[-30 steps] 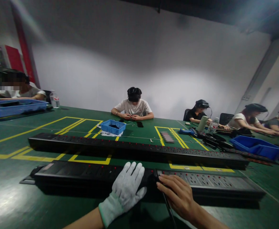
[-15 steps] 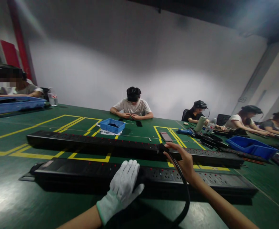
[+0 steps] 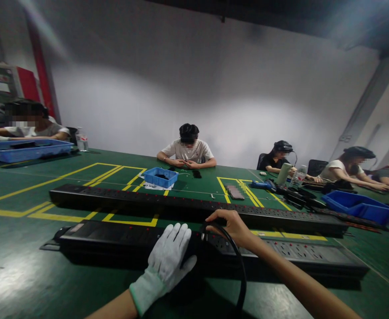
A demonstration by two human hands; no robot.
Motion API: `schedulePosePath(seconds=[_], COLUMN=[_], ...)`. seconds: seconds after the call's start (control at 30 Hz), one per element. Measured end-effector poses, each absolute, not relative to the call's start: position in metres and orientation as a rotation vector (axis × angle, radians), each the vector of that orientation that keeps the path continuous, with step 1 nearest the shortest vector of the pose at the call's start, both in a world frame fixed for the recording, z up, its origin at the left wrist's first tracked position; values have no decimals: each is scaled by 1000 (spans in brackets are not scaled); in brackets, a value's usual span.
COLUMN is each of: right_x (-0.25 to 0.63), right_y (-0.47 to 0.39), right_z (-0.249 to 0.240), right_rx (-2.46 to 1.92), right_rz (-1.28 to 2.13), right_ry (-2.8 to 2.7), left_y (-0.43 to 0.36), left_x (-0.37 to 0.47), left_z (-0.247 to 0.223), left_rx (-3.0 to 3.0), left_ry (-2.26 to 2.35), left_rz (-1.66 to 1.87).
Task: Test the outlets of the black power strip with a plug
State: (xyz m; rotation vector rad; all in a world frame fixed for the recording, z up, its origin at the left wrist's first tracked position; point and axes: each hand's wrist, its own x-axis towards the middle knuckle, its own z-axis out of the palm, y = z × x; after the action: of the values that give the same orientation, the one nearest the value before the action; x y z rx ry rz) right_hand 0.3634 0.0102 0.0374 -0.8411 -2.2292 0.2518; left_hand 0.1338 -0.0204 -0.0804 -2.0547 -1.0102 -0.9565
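A long black power strip (image 3: pixel 114 241) with rows of sockets and small red marks lies across the table before me. My left hand (image 3: pixel 169 257), in a white glove with a green cuff, rests flat on its middle, fingers stretched out. Just to the right, my bare right hand (image 3: pixel 231 227) grips a black power plug (image 3: pixel 204 234) close above the same strip's sockets. Whether the pins touch a socket, I cannot tell. From the plug a thick black cable (image 3: pixel 243 274) bends down toward the front edge. Behind lies a second black power strip (image 3: pixel 114 197), roughly parallel.
A small blue bin (image 3: pixel 161 178) and a phone (image 3: pixel 235 192) stand beyond the strips on the yellow-marked green table (image 3: pixel 91 301). A blue tray (image 3: pixel 360 206) is at right, another blue tray (image 3: pixel 28 153) at far left. A person (image 3: pixel 188 148) sits opposite; others sit at both sides.
My right hand has brought the plug from over the far strip down and left to the near strip, beside my left hand. The left hand stays flat on the strip. The view has shifted slightly.
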Motion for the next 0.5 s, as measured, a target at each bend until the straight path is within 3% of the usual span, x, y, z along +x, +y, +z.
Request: schedulePosePath(seconds=[0.5], right_x=[345], right_y=[6], right_z=[5], right_rx=[-735], right_rz=[119], right_ry=[-2107], left_y=[-20], left_x=[134], left_z=[-82], left_rx=[-2057], left_ry=[-993], left_rz=[-1017])
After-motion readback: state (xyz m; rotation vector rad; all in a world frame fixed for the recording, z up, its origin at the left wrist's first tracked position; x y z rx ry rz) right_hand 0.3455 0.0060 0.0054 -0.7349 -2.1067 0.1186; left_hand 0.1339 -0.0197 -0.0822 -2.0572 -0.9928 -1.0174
